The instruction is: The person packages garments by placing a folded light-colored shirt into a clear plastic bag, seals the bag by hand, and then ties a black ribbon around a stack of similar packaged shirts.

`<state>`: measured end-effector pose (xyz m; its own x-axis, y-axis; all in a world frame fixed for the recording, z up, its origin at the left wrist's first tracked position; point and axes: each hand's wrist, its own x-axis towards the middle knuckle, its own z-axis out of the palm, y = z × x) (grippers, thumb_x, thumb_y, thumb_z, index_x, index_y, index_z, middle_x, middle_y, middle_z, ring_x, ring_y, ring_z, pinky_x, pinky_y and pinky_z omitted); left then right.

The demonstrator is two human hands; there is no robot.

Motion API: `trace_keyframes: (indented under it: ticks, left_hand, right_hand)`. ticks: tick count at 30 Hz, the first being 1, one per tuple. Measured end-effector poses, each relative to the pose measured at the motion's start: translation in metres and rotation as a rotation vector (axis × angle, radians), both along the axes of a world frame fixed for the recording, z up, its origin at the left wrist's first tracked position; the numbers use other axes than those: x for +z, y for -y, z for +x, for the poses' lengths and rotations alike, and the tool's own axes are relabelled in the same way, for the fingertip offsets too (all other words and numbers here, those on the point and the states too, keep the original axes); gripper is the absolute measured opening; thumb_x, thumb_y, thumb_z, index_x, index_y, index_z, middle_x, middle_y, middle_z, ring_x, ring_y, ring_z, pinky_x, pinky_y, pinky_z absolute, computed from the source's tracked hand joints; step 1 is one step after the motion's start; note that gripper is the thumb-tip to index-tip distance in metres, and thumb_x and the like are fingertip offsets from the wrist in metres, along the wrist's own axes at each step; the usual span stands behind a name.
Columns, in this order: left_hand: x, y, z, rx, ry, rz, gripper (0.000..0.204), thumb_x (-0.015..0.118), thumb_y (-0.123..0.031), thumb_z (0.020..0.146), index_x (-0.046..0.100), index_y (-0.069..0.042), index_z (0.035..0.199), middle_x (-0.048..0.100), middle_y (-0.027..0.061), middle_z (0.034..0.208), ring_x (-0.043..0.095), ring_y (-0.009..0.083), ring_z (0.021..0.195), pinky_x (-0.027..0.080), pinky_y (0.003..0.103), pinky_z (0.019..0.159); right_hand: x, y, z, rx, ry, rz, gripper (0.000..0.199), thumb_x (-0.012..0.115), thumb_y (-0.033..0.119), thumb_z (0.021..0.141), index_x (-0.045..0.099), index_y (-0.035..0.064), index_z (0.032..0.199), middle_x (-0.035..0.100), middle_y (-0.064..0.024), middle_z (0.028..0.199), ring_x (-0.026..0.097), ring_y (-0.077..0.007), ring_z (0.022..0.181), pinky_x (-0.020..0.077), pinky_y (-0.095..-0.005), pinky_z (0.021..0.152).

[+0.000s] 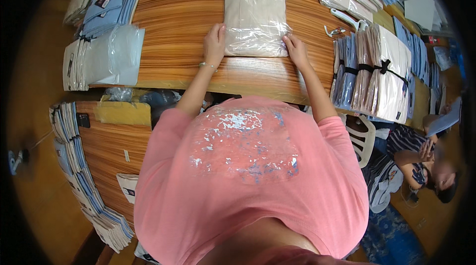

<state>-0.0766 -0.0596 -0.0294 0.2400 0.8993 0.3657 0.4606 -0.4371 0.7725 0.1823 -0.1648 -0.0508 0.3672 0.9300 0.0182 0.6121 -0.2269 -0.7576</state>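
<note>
A folded beige garment (254,15) in a see-through plastic bag lies flat on the wooden table in front of me. My left hand (214,44) grips the bag's left edge, its fingers curled in against the side. At the lower right corner, my right hand (296,49) pinches the plastic between thumb and fingers. Light glints off the wrinkled film across the lower half of the bag. A thin bracelet (208,66) circles my left wrist.
Bagged light-blue and beige garments (106,57) are stacked at the left. On the right stand bundles tied with black strips (384,67), near a white-handled tool (347,18). Another table (104,141) with folded garments is at lower left. A person (421,156) sits at far right.
</note>
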Motion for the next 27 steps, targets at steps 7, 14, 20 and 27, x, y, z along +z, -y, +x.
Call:
trace_keyframes:
  ticks: [7, 14, 20, 27]
  left_hand:
    - [-0.015, -0.012, 0.013, 0.104, -0.180, -0.168, 0.025, 0.048, -0.026, 0.093, 0.050, -0.003, 0.084, 0.063, 0.0160, 0.073, 0.060, 0.0353, 0.067, 0.044, 0.042, 0.059]
    - [-0.026, -0.019, 0.012, 0.045, -0.163, -0.086, 0.023, 0.055, -0.026, 0.089, 0.051, -0.004, 0.085, 0.062, 0.0146, 0.069, 0.059, 0.0318, 0.063, 0.043, 0.040, 0.057]
    - [-0.027, -0.025, 0.015, 0.016, -0.173, -0.087, 0.021, 0.062, -0.024, 0.083, 0.054, -0.005, 0.081, 0.060, 0.0118, 0.080, 0.060, 0.0286, 0.069, 0.045, 0.037, 0.061]
    - [-0.015, -0.016, 0.011, -0.002, -0.376, -0.153, 0.024, 0.060, -0.029, 0.084, 0.062, -0.022, 0.107, 0.049, 0.0059, 0.117, 0.057, 0.0265, 0.091, 0.045, 0.039, 0.075]
  right_hand:
    - [-0.016, -0.004, 0.007, -0.053, -0.177, -0.090, 0.034, 0.051, 0.040, 0.088, 0.063, 0.0097, 0.096, 0.064, -0.0172, 0.085, 0.060, -0.0317, 0.082, 0.0448, -0.0365, 0.071]
    - [0.001, -0.014, 0.002, -0.221, -0.304, -0.282, 0.027, 0.054, 0.033, 0.079, 0.066, 0.0088, 0.079, 0.065, -0.0107, 0.073, 0.062, -0.0270, 0.069, 0.0454, -0.0364, 0.063]
    - [0.016, -0.021, -0.030, -0.411, 0.257, -0.259, 0.019, 0.053, 0.027, 0.079, 0.062, 0.0108, 0.085, 0.064, -0.0123, 0.068, 0.061, -0.0348, 0.065, 0.0465, -0.0418, 0.061]
    - [0.006, -0.013, -0.041, -0.325, 0.549, -0.076, 0.021, 0.057, 0.021, 0.078, 0.060, 0.0172, 0.099, 0.056, -0.0103, 0.113, 0.049, -0.0303, 0.108, 0.0421, -0.0479, 0.076]
